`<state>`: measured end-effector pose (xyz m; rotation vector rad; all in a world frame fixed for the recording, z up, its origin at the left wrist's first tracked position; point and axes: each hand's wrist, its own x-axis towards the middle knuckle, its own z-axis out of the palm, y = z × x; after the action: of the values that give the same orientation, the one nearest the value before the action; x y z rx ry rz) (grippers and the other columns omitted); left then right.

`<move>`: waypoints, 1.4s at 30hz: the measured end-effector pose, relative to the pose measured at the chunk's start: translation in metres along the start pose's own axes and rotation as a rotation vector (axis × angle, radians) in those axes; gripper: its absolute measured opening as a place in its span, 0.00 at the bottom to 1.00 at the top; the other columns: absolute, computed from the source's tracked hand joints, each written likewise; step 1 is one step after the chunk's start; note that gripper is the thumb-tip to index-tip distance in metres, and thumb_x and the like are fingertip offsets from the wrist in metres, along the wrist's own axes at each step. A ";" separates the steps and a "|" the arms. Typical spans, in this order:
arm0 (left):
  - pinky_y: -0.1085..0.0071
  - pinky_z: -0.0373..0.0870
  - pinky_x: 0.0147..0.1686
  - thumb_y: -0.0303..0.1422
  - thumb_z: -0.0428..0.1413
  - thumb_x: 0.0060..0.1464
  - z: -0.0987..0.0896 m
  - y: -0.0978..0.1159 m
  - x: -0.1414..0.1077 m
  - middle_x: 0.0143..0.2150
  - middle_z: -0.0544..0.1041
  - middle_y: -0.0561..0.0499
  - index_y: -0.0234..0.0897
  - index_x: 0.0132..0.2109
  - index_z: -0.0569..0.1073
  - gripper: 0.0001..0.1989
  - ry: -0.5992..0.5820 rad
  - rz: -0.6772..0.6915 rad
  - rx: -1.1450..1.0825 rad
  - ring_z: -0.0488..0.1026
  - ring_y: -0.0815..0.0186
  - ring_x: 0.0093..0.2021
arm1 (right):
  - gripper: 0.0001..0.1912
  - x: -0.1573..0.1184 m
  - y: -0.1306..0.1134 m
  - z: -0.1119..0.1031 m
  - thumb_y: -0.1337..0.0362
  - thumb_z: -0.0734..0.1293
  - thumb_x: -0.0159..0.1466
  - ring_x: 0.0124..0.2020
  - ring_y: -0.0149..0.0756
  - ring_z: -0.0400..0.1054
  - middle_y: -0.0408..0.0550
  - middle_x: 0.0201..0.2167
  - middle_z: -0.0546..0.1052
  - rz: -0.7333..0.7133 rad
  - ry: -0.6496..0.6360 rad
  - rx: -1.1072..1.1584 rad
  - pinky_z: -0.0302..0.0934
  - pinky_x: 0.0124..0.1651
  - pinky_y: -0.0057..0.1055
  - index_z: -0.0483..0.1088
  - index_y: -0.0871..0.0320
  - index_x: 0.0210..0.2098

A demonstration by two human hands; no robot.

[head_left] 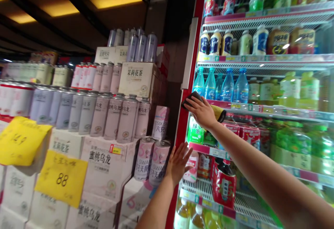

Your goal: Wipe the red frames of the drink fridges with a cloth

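My right hand (203, 112) presses a dark grey and yellow cloth (192, 98) against the red door frame of a drinks fridge, just below its long white handle (190, 53). The cloth's yellow end with a dark edge sticks out to the right, behind the wrist. Lower down, my left hand (179, 163) is open with its fingers spread, at the red frame (182, 124) beside the glass. It appears to hold nothing; whether the palm touches the frame I cannot tell. Pink and white cans (159, 161) stand close to its left.
Stacked cartons (104, 173) topped with rows of tall cans (127, 117) crowd the left side. Yellow price signs (61, 178) hang on them. Fridge shelves (261, 109) on the right hold bottled drinks, including blue bottles (241, 86) and a red pack (224, 185).
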<state>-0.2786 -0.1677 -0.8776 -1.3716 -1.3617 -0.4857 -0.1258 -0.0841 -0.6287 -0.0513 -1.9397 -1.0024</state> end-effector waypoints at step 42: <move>0.51 0.47 0.73 0.55 0.57 0.57 -0.005 0.004 0.006 0.74 0.57 0.43 0.46 0.74 0.51 0.45 0.009 -0.029 -0.024 0.51 0.56 0.75 | 0.30 -0.128 -0.023 -0.019 0.65 0.62 0.70 0.71 0.46 0.54 0.48 0.70 0.63 -0.179 -0.142 0.008 0.38 0.74 0.56 0.58 0.51 0.70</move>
<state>-0.2721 -0.1682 -0.8728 -1.3689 -1.3744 -0.5281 -0.0480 -0.0679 -0.7338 0.0585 -2.1061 -1.1342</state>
